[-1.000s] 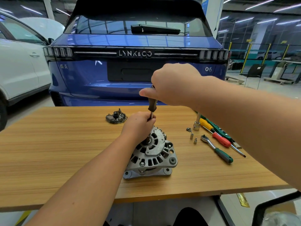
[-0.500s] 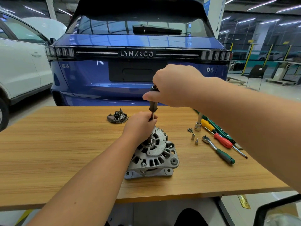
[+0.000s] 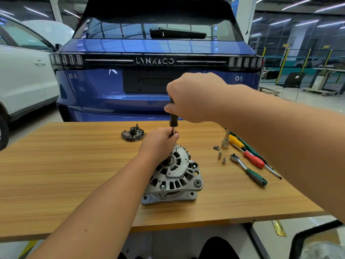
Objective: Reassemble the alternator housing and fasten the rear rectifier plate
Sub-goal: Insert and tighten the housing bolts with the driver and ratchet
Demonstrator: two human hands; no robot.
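Observation:
The grey alternator housing [image 3: 175, 176] sits on the wooden table [image 3: 65, 174], near its front edge. A dark-handled screwdriver [image 3: 173, 122] stands upright over the housing's far side. My right hand [image 3: 192, 98] grips its handle from above. My left hand [image 3: 158, 143] rests on the housing top and pinches the screwdriver's shaft; the tip is hidden behind my fingers. The dark rectifier plate [image 3: 133, 135] lies apart on the table, behind and left of the housing.
Right of the housing lie a green-handled ratchet [image 3: 248, 171], a red and a yellow screwdriver [image 3: 250, 156], a socket on an extension [image 3: 225, 142] and small sockets and screws [image 3: 220, 155]. A blue car [image 3: 155, 75] stands just behind the table.
Both hands stay on the screwdriver at the same spot. My right hand has shifted slightly on the handle. The housing has not moved.

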